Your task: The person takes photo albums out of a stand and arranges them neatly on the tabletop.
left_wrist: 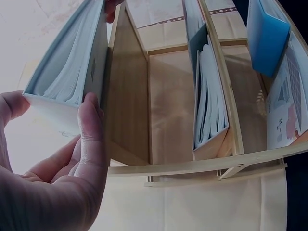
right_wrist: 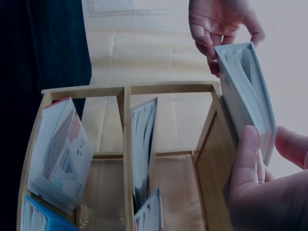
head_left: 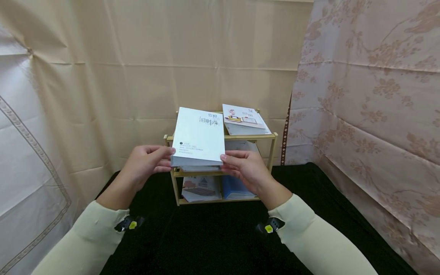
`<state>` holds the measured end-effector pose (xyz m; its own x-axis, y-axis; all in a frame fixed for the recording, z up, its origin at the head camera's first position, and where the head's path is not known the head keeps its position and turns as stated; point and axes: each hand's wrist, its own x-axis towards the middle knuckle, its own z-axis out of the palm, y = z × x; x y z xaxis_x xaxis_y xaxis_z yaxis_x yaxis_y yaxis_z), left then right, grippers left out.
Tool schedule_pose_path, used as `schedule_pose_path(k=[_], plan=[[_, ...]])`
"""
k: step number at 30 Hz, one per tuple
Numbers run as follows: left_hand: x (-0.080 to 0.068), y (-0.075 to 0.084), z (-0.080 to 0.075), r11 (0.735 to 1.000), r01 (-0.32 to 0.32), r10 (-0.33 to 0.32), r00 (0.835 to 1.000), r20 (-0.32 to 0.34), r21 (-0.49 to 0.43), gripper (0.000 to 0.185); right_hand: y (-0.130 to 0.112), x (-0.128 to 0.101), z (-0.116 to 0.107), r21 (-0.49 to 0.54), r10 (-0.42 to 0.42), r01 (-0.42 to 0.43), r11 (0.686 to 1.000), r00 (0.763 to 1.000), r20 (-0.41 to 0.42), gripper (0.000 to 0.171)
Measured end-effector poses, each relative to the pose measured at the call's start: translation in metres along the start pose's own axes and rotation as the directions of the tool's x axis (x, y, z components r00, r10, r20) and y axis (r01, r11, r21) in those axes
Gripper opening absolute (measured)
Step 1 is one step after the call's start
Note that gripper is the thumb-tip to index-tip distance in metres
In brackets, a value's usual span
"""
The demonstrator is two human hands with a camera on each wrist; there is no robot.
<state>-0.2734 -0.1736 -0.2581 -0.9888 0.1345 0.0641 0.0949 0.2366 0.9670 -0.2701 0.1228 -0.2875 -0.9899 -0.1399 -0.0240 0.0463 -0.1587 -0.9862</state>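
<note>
Here, two hands (head_left: 148,162) (head_left: 245,168) hold one book (head_left: 197,131) — one rack (head_left: 247,137) behind.

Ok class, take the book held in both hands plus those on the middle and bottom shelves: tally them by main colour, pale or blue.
Pale: 4 (held book, middle-left book, middle-right book, bottom-left book)
Blue: 1 (bottom-right book)
Total: 5

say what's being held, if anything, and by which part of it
A white album: the left hand pinches its near left corner, the right hand its near right corner.
</note>
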Motion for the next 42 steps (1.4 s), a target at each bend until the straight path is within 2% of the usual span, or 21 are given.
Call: schedule_pose_path(k=[7, 15, 26, 33, 42], plan=[[-0.007, -0.005, -0.002, 1.000, 0.006, -0.006, 1.000, 0.007, 0.013, 0.064, 0.007, -0.004, 0.002, 0.002, 0.001, -0.001, 1.000, 1.000, 0.014, 0.038], [-0.014, -0.013, -0.005, 1.000, -0.026, 0.026, 0.999, 0.029, 0.007, 0.062, 0.016, -0.010, 0.001, -0.007, -0.024, 0.024, 1.000, 0.998, 0.058, 0.040], [-0.024, -0.025, -0.008, 0.999, -0.027, 0.025, 0.998, 0.064, 0.026, 0.065, 0.027, -0.016, 0.001, -0.030, -0.021, 0.024, 0.999, 0.996, 0.082, 0.044], [-0.028, -0.035, -0.010, 0.998, -0.056, 0.052, 0.995, 0.088, 0.037, 0.060, 0.037, -0.016, -0.001, -0.036, -0.041, 0.045, 0.998, 0.993, 0.114, 0.044], [-0.033, -0.048, -0.012, 0.997, -0.063, 0.059, 0.993, 0.099, 0.042, 0.058, 0.048, -0.020, 0.001, -0.078, -0.030, 0.039, 0.996, 0.993, 0.111, 0.043]])
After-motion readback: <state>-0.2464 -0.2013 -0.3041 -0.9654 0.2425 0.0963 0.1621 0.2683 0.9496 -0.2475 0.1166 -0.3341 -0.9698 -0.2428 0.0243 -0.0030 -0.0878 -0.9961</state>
